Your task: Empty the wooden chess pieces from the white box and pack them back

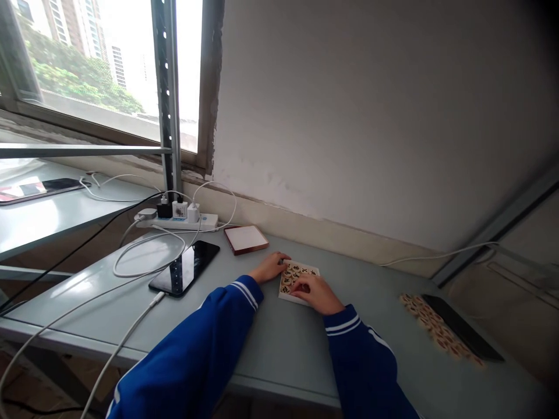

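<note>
A small white box (300, 301) lies on the grey table with round wooden xiangqi pieces (288, 279) in it, dark characters on their tops. My left hand (268, 268) is at the box's far left corner, its fingers closed on the edge. Over the box's near right part is my right hand (321, 294), thumb and fingers drawn together low among the pieces. Whatever lies between those fingertips is hidden. Both of my sleeves are blue with white stripes.
Behind the box lies a brown-edged lid (246, 239). A charging phone (186, 269), white cables and a power strip (209, 222) are on the left. More round pieces (439, 329) lie in rows by a long dark case (463, 327) at right. A wall borders the table's back.
</note>
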